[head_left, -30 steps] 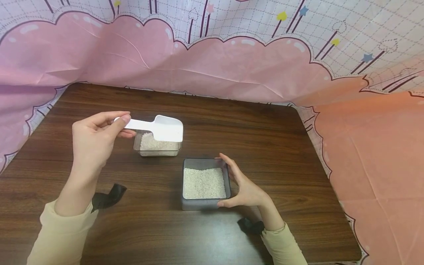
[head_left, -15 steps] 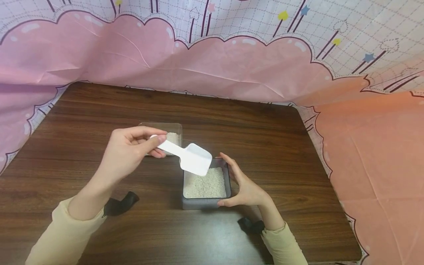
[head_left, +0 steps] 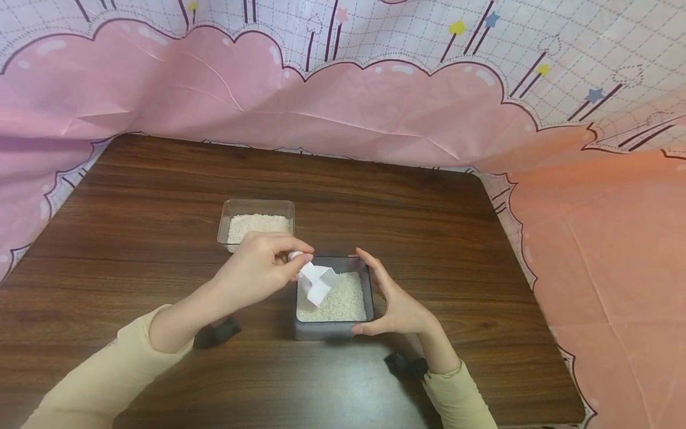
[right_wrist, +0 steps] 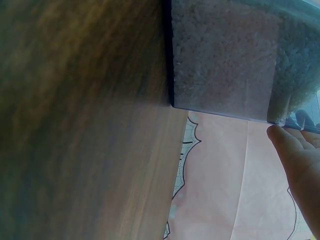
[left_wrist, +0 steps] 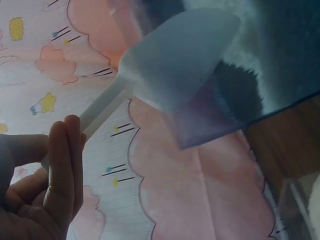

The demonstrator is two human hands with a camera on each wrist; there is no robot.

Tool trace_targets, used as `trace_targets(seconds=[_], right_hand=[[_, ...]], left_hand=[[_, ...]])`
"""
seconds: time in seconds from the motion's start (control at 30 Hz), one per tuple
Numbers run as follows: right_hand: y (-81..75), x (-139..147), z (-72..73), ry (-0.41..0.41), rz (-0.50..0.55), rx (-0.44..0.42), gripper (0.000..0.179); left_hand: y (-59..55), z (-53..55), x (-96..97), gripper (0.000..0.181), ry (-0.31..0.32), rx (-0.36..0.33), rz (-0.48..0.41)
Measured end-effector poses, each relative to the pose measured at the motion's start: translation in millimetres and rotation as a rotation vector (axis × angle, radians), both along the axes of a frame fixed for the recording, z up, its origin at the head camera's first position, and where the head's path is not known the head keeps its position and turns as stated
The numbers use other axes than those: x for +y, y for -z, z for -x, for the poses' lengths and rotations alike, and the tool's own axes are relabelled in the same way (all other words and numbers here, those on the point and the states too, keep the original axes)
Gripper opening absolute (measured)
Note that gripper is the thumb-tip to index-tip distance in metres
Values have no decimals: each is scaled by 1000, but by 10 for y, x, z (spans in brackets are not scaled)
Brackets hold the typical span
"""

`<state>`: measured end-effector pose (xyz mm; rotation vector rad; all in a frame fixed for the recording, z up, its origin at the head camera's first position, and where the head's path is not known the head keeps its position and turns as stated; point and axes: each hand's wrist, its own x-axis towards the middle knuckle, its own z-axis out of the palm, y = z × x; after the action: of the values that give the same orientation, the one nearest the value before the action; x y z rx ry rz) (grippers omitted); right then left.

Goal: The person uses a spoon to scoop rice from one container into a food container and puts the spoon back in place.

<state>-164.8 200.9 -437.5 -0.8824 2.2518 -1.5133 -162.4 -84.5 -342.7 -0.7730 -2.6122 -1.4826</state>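
Two tubs [head_left: 259,207] hold grains [head_left: 347,300], the left hand [head_left: 261,262] pinching a scoop [head_left: 318,284] over the grey tub [head_left: 324,332] the right hand [head_left: 395,305] grips.

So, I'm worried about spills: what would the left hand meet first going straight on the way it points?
Probably the rice in the gray container, touched first by the white scoop that the left hand holds; depth is hard to judge.

Right hand [right_wrist: 302,165] against a see-through container [right_wrist: 225,85] of pale grains [right_wrist: 225,40] on a wooden tabletop [right_wrist: 75,140]
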Motion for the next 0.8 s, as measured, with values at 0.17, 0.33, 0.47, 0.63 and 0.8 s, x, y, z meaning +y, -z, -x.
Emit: trace_targets(seconds=[0.17,0.33,0.47,0.63,0.8], right_hand=[[0,-1,2,-3,-1,-1,126],[1,-2,1,3,0,6,125],[2,-1,-1,10,-3,4,125],[-1,1,-7,12,-5,3,125],[4,2,-4,8,-10,5,125]], left_hand=[[111,38,19,8,-26,-58,-3],[237,108,-31,11,-90,-243,-65],[335,140,-85,14,-103,-358,-131],[424,145,-101,18,-79,-451,-219],[487,129,-90,20,-78,-513,-320]])
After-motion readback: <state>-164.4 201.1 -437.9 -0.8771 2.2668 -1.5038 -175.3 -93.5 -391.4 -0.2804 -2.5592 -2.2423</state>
